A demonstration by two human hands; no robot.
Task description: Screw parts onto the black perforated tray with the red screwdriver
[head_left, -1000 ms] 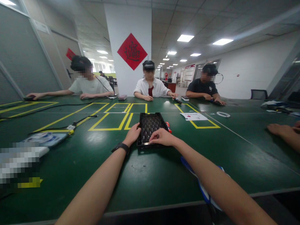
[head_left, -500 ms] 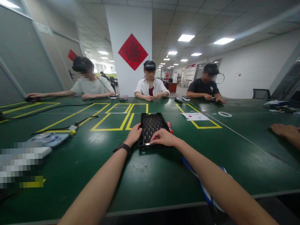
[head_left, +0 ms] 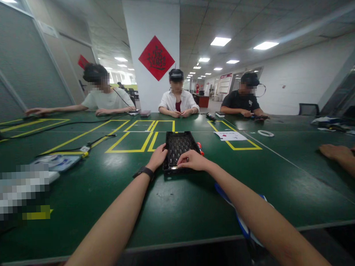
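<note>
A black rectangular tray (head_left: 180,171) with rows of small clear-looking shapes inside lies on the green table (head_left: 134,223). My left hand (head_left: 157,157), with a dark band on the wrist, holds the tray's left edge. Over the tray's near right part is my right hand (head_left: 193,160), its fingers pinched together; whatever is between them is too small to name. A small pale piece (head_left: 175,168) shows at the near edge beside those fingertips. Red round things (head_left: 200,149) stick out at the tray's right side.
Yellow tape outlines (head_left: 125,151) mark the table. A white paper (head_left: 230,136) and a white ring (head_left: 265,133) lie to the right. A blue-edged item (head_left: 241,220) is partly under my right forearm. Three people sit opposite; another person's hands (head_left: 335,152) rest at the right.
The view has shifted slightly, so the scene sits a little higher. My hands keep nearly the same place on the tray. The dark-shirted person's hands have moved slightly.
</note>
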